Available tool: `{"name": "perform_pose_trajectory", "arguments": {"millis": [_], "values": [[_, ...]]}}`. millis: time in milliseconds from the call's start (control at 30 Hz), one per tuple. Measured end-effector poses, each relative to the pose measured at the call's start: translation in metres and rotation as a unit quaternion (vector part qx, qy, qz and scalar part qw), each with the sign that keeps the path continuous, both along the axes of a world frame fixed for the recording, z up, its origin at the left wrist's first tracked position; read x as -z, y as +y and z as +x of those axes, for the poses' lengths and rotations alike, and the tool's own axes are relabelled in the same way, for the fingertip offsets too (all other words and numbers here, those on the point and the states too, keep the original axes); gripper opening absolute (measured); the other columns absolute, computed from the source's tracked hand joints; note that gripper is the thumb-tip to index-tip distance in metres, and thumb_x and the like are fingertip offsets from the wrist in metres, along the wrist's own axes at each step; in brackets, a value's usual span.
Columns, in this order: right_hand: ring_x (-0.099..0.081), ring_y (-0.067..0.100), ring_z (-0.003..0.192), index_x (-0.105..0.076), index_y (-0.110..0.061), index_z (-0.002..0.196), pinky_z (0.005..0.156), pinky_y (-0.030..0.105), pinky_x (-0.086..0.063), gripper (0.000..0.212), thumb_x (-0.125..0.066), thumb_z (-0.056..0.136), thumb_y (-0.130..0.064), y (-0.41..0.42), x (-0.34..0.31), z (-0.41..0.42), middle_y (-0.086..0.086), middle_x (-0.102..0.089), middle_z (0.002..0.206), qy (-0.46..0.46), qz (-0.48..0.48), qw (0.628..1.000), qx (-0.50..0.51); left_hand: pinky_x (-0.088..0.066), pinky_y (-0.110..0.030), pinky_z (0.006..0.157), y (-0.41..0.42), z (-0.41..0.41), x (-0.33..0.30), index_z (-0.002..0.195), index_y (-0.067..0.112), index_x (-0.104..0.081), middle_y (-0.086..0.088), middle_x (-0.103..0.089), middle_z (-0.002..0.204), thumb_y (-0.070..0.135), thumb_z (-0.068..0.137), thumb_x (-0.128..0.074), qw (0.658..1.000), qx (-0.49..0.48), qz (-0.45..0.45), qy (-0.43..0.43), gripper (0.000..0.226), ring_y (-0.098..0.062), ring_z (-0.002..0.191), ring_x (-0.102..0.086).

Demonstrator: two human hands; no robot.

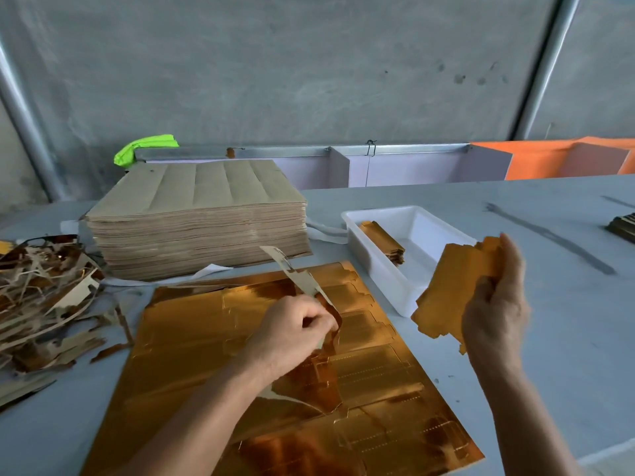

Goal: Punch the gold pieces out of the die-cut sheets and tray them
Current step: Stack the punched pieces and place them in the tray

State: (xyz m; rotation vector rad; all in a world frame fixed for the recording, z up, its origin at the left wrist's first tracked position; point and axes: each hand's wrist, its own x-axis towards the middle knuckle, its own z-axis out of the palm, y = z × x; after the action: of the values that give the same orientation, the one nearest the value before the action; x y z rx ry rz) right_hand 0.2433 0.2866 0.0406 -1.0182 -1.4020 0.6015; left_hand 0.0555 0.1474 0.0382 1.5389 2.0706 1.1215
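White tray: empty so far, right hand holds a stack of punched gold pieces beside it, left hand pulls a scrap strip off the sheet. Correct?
Not empty. The head view shows the white tray already holding a small stack of gold pieces at its far end. The rest stands: right hand holds the punched stack, left hand pulls the scrap strip.

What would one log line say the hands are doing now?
left hand: pulling waste strip off gold sheet | right hand: holding punched gold pieces beside white tray | tray: some pieces inside
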Motion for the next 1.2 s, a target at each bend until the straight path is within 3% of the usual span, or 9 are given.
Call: {"name": "perform_pose_trajectory", "arguments": {"millis": [133,267,433,567,700,800,900,1067,1200], "values": [[-0.058,0.042,0.086,-0.036,-0.039,0.137,0.067,0.046,-0.052,0.058,-0.049,0.092,-0.007,-0.016,-0.002,-0.021,0.007,-0.052,0.114,-0.138,0.098,0.983,-0.073,-0.048,-0.008,0.059,0.003,0.005,-0.001,0.100,0.030,-0.059,0.020,-0.059,0.097,0.012,0.092,-0.059,0.991,-0.079,0.044,-0.097,0.021,0.000,0.078,-0.062],[-0.059,0.038,0.056,-0.033,-0.032,0.145,0.047,0.042,-0.049,0.085,-0.065,0.079,0.010,-0.031,0.010,-0.054,0.015,-0.057,0.111,-0.381,0.206,0.899,-0.058,-0.043,-0.017,0.047,0.003,0.008,-0.005,0.111,0.030,-0.051,-0.003,-0.065,0.103,-0.011,0.084,-0.060,0.946,-0.079,0.089,-0.302,0.050,-0.010,0.058,-0.063],[-0.061,0.028,0.058,-0.066,-0.009,0.105,0.049,0.033,-0.054,0.029,-0.072,0.079,0.003,-0.040,0.028,-0.081,0.014,-0.059,0.106,-0.436,0.213,0.868,-0.100,-0.042,-0.022,0.049,0.000,0.002,-0.007,0.120,0.022,-0.047,0.000,-0.057,0.118,-0.013,0.082,-0.058,0.945,-0.066,0.060,-0.313,0.053,-0.011,0.056,-0.061],[-0.059,0.029,0.071,-0.058,-0.003,0.122,0.060,0.034,-0.049,0.035,-0.049,0.089,0.006,-0.046,0.034,-0.095,0.015,-0.057,0.114,-0.439,0.186,0.871,-0.122,-0.044,-0.023,0.049,-0.005,-0.001,-0.006,0.129,0.030,-0.048,0.021,-0.057,0.095,-0.014,0.081,-0.056,0.946,-0.045,0.050,-0.318,0.066,-0.011,0.053,-0.060],[-0.061,0.039,0.100,-0.063,0.001,0.118,0.075,0.044,-0.053,0.052,-0.024,0.084,-0.005,-0.049,0.025,-0.092,0.020,-0.059,0.123,-0.413,0.217,0.882,-0.067,-0.044,-0.019,0.050,-0.013,-0.007,-0.007,0.137,0.025,-0.047,0.012,-0.052,0.115,-0.013,0.080,-0.054,0.971,-0.064,0.018,-0.230,0.069,-0.008,0.053,-0.059],[-0.058,0.037,0.107,-0.059,-0.001,0.124,0.079,0.045,-0.052,0.048,-0.052,0.077,0.003,-0.049,0.024,-0.094,0.018,-0.056,0.128,-0.432,0.240,0.863,-0.102,-0.042,-0.018,0.048,-0.015,-0.007,-0.014,0.113,0.037,-0.063,0.015,-0.058,0.115,-0.013,0.079,-0.053,0.973,-0.036,0.030,-0.225,0.061,-0.009,0.052,-0.058],[-0.061,0.032,0.102,-0.056,-0.003,0.127,0.074,0.042,-0.054,0.059,-0.074,0.071,-0.003,-0.051,0.031,-0.100,0.014,-0.059,0.124,-0.440,0.244,0.854,-0.135,-0.043,-0.020,0.048,-0.015,-0.006,-0.017,0.116,0.025,-0.064,0.002,-0.069,0.099,-0.007,0.081,-0.059,0.969,-0.034,0.032,-0.243,0.049,-0.011,0.053,-0.058],[-0.066,0.030,0.081,-0.069,-0.002,0.104,0.067,0.041,-0.055,0.020,-0.067,0.084,0.000,-0.046,0.034,-0.109,0.012,-0.069,0.097,-0.331,0.252,0.899,-0.136,-0.048,-0.013,0.059,-0.012,-0.007,-0.016,0.082,0.022,-0.073,0.007,-0.073,0.078,0.017,0.081,-0.073,0.952,-0.169,0.109,-0.231,0.005,-0.004,0.070,-0.068],[-0.061,0.020,0.069,-0.071,-0.005,0.092,0.060,0.019,-0.043,0.012,-0.061,0.092,-0.010,-0.045,0.036,-0.107,0.002,-0.065,0.086,-0.234,0.139,0.950,-0.155,-0.052,-0.018,0.060,-0.009,-0.014,-0.018,0.084,0.013,-0.066,0.000,-0.070,0.074,0.007,0.078,-0.074,0.926,-0.247,0.142,-0.249,0.012,-0.011,0.069,-0.069]]}}
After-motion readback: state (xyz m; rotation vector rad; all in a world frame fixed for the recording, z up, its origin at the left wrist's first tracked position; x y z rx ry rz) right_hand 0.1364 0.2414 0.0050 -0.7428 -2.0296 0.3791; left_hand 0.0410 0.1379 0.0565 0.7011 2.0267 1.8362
